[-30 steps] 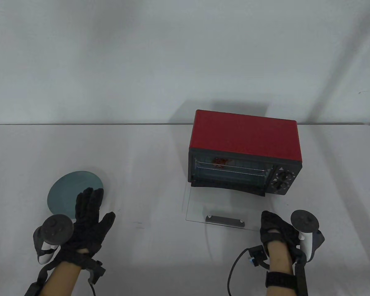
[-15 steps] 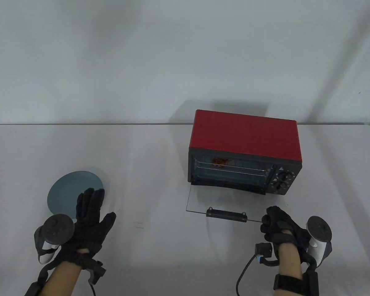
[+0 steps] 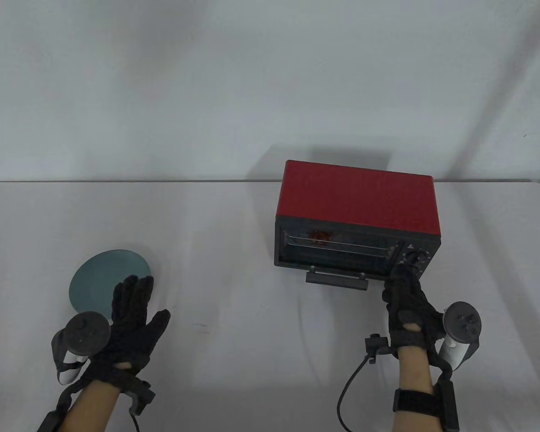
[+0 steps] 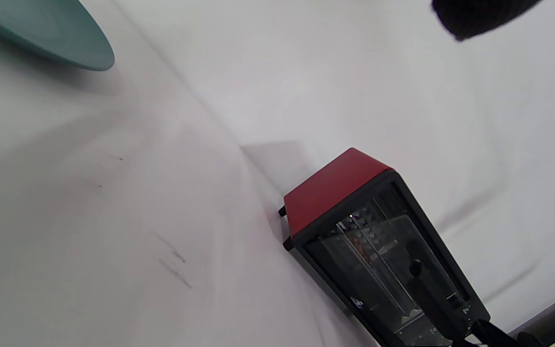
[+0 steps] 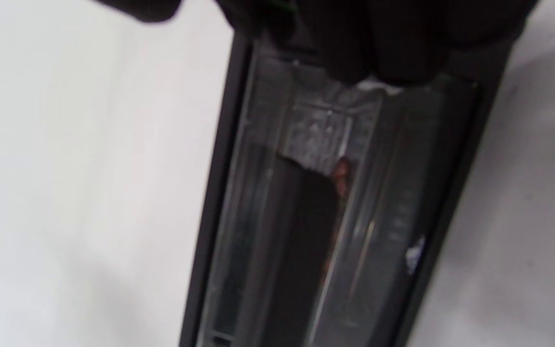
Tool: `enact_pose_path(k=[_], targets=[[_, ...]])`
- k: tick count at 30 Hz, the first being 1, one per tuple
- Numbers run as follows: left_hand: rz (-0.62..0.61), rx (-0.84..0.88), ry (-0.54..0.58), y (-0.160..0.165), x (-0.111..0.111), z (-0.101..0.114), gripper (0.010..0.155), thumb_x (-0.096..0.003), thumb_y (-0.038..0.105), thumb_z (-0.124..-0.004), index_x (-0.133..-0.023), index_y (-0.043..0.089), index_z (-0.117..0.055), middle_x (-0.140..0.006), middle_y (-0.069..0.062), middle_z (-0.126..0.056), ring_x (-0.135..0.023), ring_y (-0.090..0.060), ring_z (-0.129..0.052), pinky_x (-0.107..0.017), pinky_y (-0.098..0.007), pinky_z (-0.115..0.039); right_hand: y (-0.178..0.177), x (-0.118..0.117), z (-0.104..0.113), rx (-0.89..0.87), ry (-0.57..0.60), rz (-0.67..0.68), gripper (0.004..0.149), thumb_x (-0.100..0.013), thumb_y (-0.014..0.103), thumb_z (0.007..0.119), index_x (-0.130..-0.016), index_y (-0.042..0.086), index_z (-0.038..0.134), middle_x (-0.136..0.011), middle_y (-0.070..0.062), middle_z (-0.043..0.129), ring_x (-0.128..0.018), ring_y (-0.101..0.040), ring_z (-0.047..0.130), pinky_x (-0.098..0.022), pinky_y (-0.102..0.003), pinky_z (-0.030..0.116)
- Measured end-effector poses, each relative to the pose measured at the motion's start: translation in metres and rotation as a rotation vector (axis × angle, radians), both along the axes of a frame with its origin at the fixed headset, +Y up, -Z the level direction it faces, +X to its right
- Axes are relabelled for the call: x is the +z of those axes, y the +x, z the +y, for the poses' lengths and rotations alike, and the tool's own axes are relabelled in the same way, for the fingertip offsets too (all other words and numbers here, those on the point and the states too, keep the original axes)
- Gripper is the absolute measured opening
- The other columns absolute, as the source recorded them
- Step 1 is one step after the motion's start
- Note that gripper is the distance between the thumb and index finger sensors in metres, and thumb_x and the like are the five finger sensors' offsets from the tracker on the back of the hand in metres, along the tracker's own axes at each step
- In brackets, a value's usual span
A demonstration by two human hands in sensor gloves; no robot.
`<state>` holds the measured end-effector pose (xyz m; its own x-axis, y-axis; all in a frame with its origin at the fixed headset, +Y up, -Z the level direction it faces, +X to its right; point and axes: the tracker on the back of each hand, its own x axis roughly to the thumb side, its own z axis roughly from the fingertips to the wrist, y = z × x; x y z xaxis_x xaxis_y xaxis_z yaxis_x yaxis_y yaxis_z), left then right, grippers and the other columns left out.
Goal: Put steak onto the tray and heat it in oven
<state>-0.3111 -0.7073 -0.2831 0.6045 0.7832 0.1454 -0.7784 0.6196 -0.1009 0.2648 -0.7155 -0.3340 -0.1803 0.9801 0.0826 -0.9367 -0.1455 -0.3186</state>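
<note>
The red oven [image 3: 357, 198] stands right of centre with its glass door up against the front and the door handle [image 3: 337, 278] at the bottom. Through the glass the steak [image 3: 320, 235] shows on the tray [image 3: 342, 246] inside; it is a reddish patch [image 5: 340, 176] in the right wrist view. My right hand [image 3: 407, 301] reaches to the oven front, fingertips touching at the door's right end, over the lower knob. My left hand [image 3: 130, 310] lies flat on the table, holding nothing, fingers over the rim of the teal plate [image 3: 103, 279].
The upper knob [image 3: 415, 257] on the oven's black panel is uncovered. The white table [image 3: 234, 252] meets a pale wall behind. In the left wrist view the oven [image 4: 335, 188] sits lower right and the plate [image 4: 56, 33] upper left.
The glass door, lying flat one second ago, has swung up against the oven front. My right hand rose with its right edge toward the oven. The left hand stayed put.
</note>
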Motion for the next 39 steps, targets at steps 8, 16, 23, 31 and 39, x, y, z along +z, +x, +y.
enact_pose_path(k=[8,16,23,31,39], targets=[[-0.017,-0.015,-0.009,0.005,-0.002,-0.002,0.084,-0.0541,0.075,-0.057,-0.116,0.033,-0.019,-0.121,-0.009,-0.005,-0.111,-0.041,0.002,-0.071,-0.073,-0.022,-0.010,-0.014,0.002,0.036,0.032,0.021,0.072,-0.048,0.045,0.063,-0.108,0.014,0.036,-0.100,-0.038,0.050,-0.084,-0.060,0.060,-0.053,-0.070,0.056],[-0.025,-0.013,-0.006,0.005,-0.002,-0.002,0.084,-0.0541,0.075,-0.057,-0.116,0.033,-0.019,-0.122,-0.008,-0.005,-0.111,-0.041,0.002,-0.071,-0.073,-0.022,-0.017,-0.015,0.007,0.042,0.089,0.064,0.071,-0.048,0.043,0.063,-0.106,0.009,0.041,-0.105,-0.038,0.041,-0.092,-0.062,0.051,-0.056,-0.074,0.050],[-0.021,-0.002,-0.007,0.004,-0.001,-0.002,0.084,-0.0541,0.075,-0.057,-0.116,0.033,-0.019,-0.122,-0.009,-0.005,-0.111,-0.041,0.002,-0.071,-0.073,-0.022,-0.012,-0.001,0.085,0.139,0.267,-0.084,0.066,-0.047,0.042,0.068,-0.101,0.006,0.054,-0.093,-0.034,0.068,-0.077,-0.058,0.073,-0.052,-0.072,0.057],[-0.026,0.015,-0.014,0.002,-0.001,-0.001,0.084,-0.0542,0.075,-0.057,-0.116,0.033,-0.019,-0.122,-0.009,-0.006,-0.111,-0.041,0.002,-0.071,-0.073,-0.022,0.019,-0.014,0.067,0.434,0.020,-0.422,0.060,-0.046,0.039,0.072,-0.093,0.003,0.062,-0.082,-0.030,0.077,-0.067,-0.050,0.083,-0.047,-0.067,0.064],[-0.043,0.007,-0.043,0.004,-0.003,-0.005,0.084,-0.0542,0.075,-0.057,-0.116,0.033,-0.019,-0.122,-0.009,-0.006,-0.111,-0.041,0.001,-0.071,-0.073,-0.022,0.027,-0.031,0.013,0.542,-0.258,-0.427,0.038,-0.047,0.036,0.075,-0.079,0.015,0.079,-0.071,-0.020,0.089,-0.055,-0.044,0.092,-0.040,-0.065,0.070]])
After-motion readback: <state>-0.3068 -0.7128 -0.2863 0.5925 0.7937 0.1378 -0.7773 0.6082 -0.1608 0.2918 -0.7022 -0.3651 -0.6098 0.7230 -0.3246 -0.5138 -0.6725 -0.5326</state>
